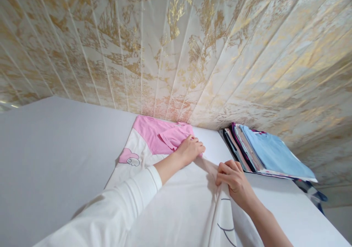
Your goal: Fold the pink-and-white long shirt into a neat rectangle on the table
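Note:
A white and pink shirt (176, 195) lies spread on the white table, its pink sleeve part (170, 135) folded over at the far end. A pink heart with a small wing is printed near its left edge. My left hand (191, 150) rests on the far right edge of the shirt, fingers curled on the cloth by the pink part. Closer to me and further right, my right hand (232, 177) pinches the shirt's right edge and lifts it into a crease. Dark printed lines show on the raised fold below that hand.
A stack of folded clothes (277, 151), light blue on top, lies at the table's right. Dark patterned cloth (312, 194) hangs past the edge beside it. Behind the white table (63, 148) stands a pleated curtain (165, 49) with gold patterns.

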`<state>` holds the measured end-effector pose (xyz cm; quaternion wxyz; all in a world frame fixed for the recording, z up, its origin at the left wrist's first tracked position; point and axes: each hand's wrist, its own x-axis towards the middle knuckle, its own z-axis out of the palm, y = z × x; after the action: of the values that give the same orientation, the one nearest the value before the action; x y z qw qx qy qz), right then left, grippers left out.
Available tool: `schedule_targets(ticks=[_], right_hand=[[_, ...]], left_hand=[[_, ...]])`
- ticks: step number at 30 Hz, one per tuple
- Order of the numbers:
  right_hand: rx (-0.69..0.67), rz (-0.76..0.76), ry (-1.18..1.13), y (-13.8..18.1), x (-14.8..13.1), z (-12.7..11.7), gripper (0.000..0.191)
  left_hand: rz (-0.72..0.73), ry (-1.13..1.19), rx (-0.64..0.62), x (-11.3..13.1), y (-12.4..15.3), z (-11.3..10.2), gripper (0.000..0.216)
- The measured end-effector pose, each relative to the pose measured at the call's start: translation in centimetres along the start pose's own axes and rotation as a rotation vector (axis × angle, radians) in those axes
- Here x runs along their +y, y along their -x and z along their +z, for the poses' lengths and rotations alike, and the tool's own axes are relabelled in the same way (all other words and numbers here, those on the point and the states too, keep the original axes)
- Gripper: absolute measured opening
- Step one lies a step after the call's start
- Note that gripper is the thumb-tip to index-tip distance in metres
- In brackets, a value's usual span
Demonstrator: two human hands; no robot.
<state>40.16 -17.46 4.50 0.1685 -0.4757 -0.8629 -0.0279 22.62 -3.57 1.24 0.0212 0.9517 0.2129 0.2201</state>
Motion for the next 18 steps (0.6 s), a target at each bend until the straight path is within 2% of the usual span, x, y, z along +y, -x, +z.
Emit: schedule_targets(ticks=[11,14,18], right_hand=[[0.001,0.071,-0.045,3.4,3.8,0.8,0.029],[-0.031,0.066,0.021,4.0,3.0,-0.1,0.030],[-0.062,0.091,0.030,4.5,-0.8,-1.3,0.046]], left_hand=[[-0.061,0.026,0.002,-0.7,0.7,0.3,0.017],[-0.065,0.040,0.008,-0.6,0.6,0.2,0.020],[-0.099,0.031,0.041,-0.4,0.4,-0.4,0.026]])
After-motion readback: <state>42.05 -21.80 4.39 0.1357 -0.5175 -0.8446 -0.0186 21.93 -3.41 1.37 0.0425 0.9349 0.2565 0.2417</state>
